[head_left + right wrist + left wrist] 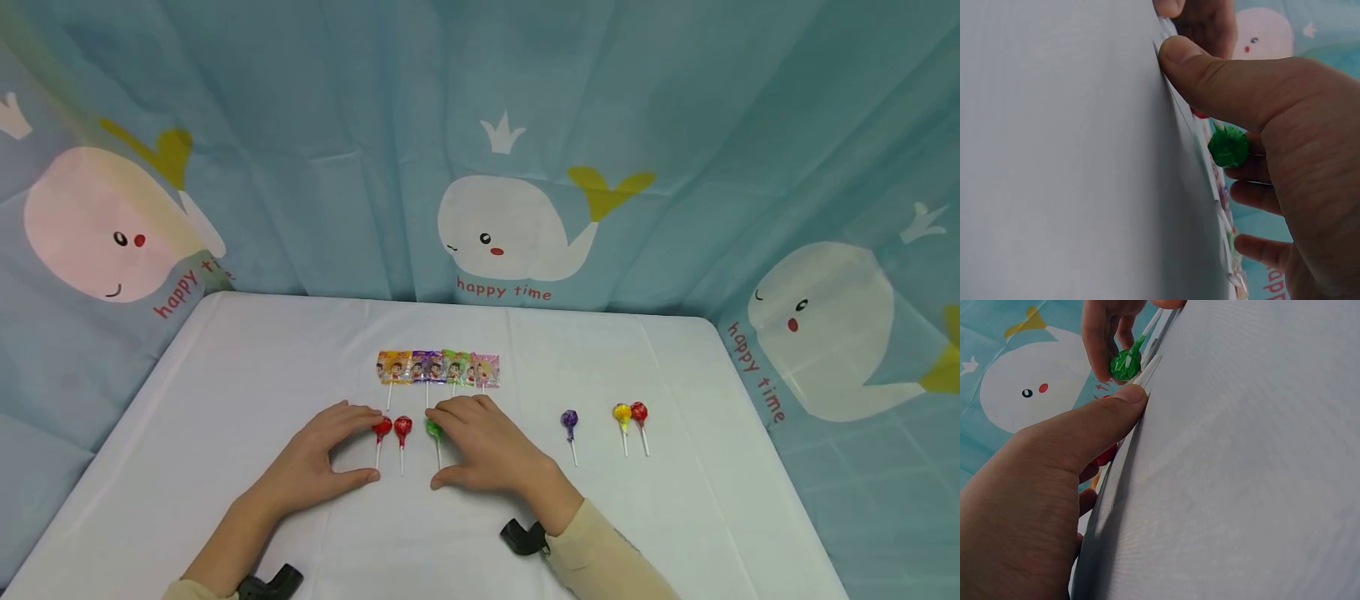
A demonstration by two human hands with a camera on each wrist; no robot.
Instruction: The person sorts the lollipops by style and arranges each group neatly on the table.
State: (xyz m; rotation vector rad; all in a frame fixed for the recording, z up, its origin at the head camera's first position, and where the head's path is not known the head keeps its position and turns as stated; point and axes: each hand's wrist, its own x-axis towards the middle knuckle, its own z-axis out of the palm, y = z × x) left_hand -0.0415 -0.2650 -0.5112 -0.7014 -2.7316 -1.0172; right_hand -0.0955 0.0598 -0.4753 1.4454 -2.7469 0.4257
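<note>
My left hand (pixel 322 454) is spread around a red lollipop (pixel 382 428), its fingertips at the candy head and its thumb by the stick's lower end. A second red lollipop (pixel 403 427) lies just to the right. My right hand (pixel 487 446) arches over the green lollipop (pixel 433 428), fingertips at the candy and thumb low beside the stick. The right wrist view shows the green candy (pixel 1229 147) close to the fingers, which are loosely bent. In the left wrist view, the left thumb (pixel 1129 394) rests at the table surface, partly hiding a red candy (pixel 1105 455).
Behind the hands, flat wrapped lollipops form a row: orange (pixel 393 367), purple (pixel 428 367), green (pixel 457 367) and pink (pixel 486 370). To the right lie a purple lollipop (pixel 570 419), a yellow one (pixel 622 414) and a red one (pixel 639 412). A whale-print curtain (pixel 337 208) surrounds the white table (pixel 225 375).
</note>
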